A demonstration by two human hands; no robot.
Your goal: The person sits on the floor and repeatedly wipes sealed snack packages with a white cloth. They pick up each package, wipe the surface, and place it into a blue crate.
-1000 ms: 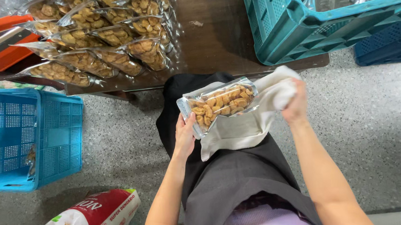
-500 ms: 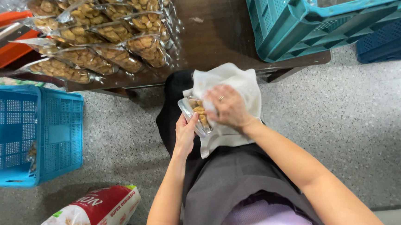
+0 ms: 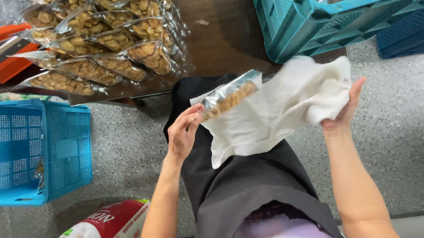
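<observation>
Bare forearms, dark apron, lilac garment beneath

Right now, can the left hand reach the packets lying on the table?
Probably yes: the left hand holds a snack pouch, but the sealed packets lie on the wooden table just ahead, nothing between.

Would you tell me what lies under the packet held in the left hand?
A white cloth spreads beneath the clear packet of snacks, gripped at its far end by the right hand. Below it, a dark apron shows; the lap directly under the cloth is covered.
</observation>
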